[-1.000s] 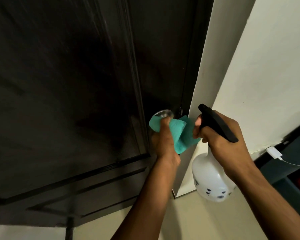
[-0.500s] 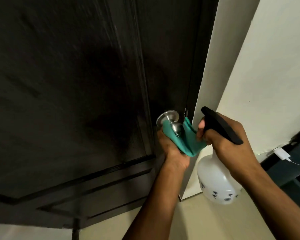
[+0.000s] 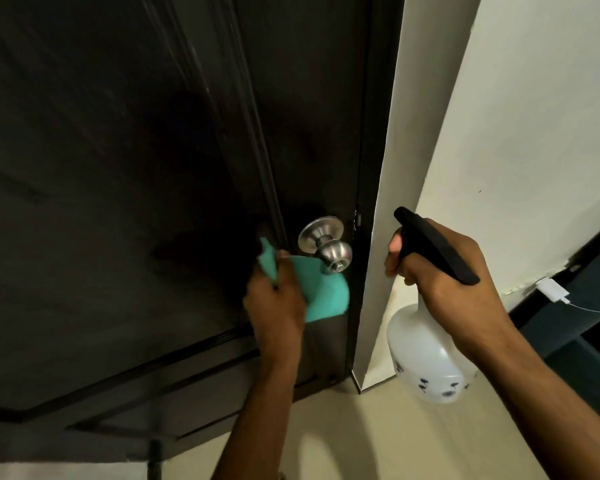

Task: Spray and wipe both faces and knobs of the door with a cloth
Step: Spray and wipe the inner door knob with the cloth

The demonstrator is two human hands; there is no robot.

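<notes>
Since the earlier frames, the left hand (image 3: 274, 306) has slid off the round brushed-metal door knob (image 3: 328, 249) and now sits lower and to the left of it, against the dark brown panelled wooden door (image 3: 118, 202). Half a second ago the teal cleaning cloth (image 3: 321, 292) was wrapped under the knob's neck; now the knob stands fully bare, and the cloth hangs just below it, its upper edge close to or touching the knob's underside. The left hand's fingers curl round the cloth, one corner poking up above the knuckles.

Meanwhile the right hand (image 3: 444, 289) has kept its place beside the white wall edge (image 3: 395, 237), fingers wrapped round the neck of the translucent white plastic spray bottle (image 3: 426, 362) under its black trigger head (image 3: 433, 244), forefinger at the trigger. Dark blotchy marks show on the bottle's lower body, but no lettering can be read there.

A small white charger plug with a thin cable (image 3: 553, 291) lies at far right.
</notes>
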